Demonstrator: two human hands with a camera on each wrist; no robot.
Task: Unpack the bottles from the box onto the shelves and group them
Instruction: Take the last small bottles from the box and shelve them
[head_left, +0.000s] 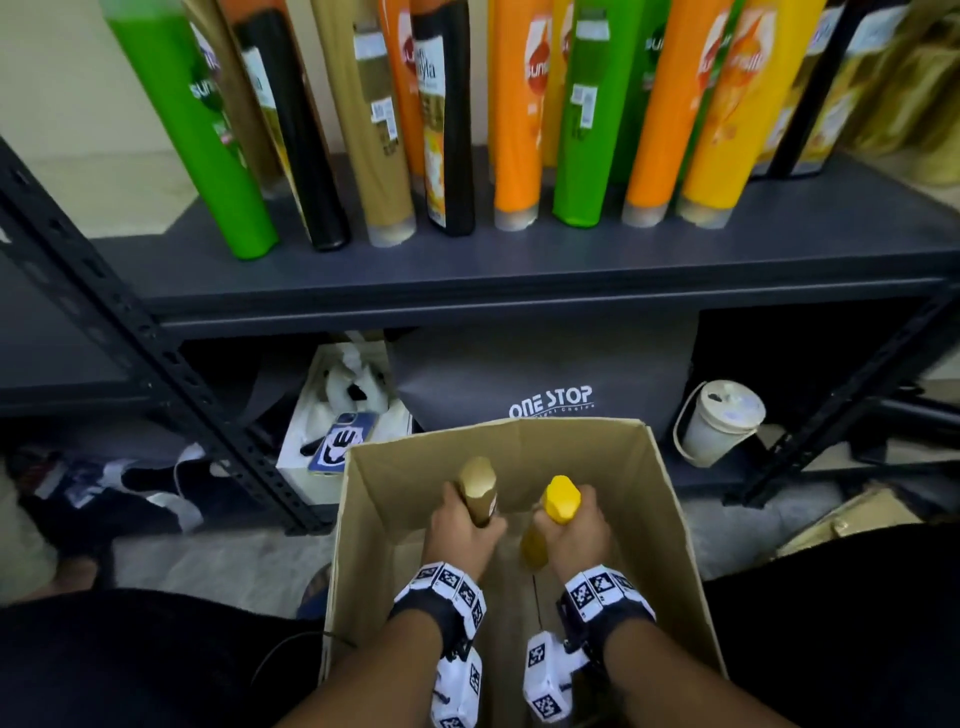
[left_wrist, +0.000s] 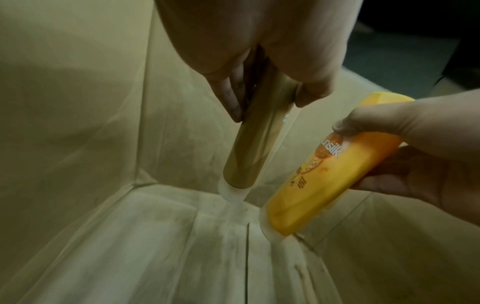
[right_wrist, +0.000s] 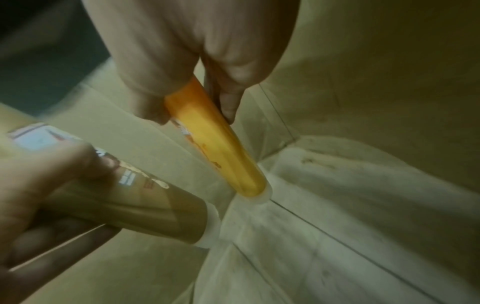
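Both hands are inside the open cardboard box (head_left: 670, 499). My left hand (head_left: 460, 530) grips a gold bottle (head_left: 478, 488) around its upper body; the same gold bottle (left_wrist: 249, 148) stands cap-down, its white cap near the box floor. My right hand (head_left: 574, 535) grips a yellow bottle (head_left: 561, 499), also cap-down; this yellow bottle (right_wrist: 221, 152) has its white cap close to the floor seam. Apart from these two bottles, the box floor (left_wrist: 182, 246) shows bare. On the grey shelf (head_left: 519, 260) stand several green, gold, black, orange and yellow bottles (head_left: 514, 119).
A black shelf post (head_left: 156, 353) slants down on the left. Under the shelf sit a grey "ONE STOP" bag (head_left: 545, 374), a white lidded bucket (head_left: 719, 421) and a white box with a phone (head_left: 340, 441). Cables and shoes lie on the floor at left.
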